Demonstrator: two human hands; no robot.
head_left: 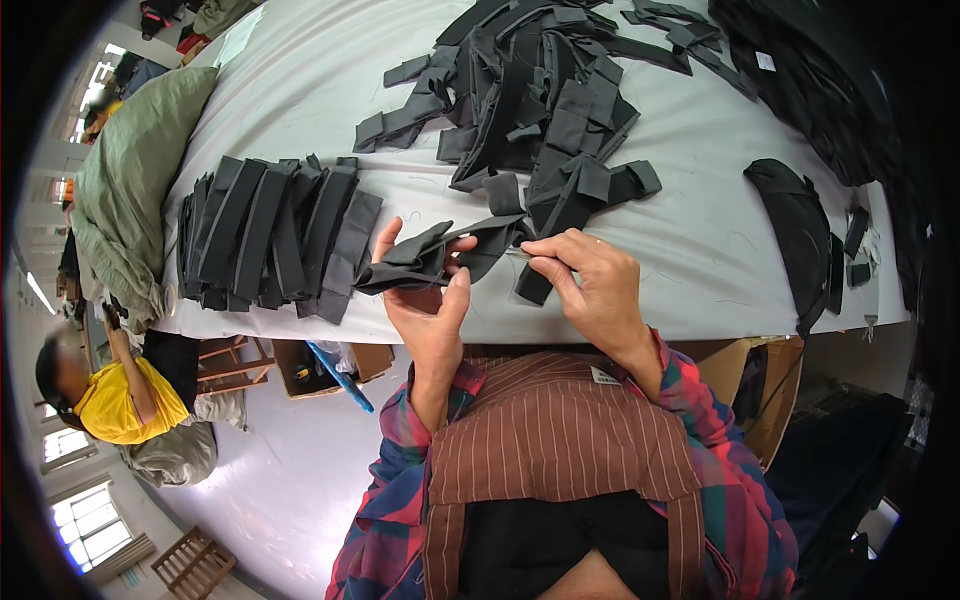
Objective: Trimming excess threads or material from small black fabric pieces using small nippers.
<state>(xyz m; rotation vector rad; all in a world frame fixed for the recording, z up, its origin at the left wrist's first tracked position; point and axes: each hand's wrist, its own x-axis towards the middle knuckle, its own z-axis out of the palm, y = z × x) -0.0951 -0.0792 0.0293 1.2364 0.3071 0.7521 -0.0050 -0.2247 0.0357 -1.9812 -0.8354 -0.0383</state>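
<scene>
My left hand [428, 305] is closed around a folded dark grey fabric strip [408, 270] above the near edge of the white-covered table. The strip stretches right to my right hand [598, 288], whose thumb and forefinger pinch its far end. Whether a small tool also sits between those fingertips is too small to tell. Left of my hands lies a neat row of stacked dark fabric strips [270, 235]. Beyond them, a loose heap of similar strips [545, 90] spreads over the table, some reaching close to my right hand.
Black cloth [800, 80] covers the table's far right, and a curved black fabric piece [790, 235] lies nearer. A green cloth bundle [140, 190] rests at the left edge. Below stand cardboard boxes [375, 362]. A person in yellow [130, 400] sits to the left.
</scene>
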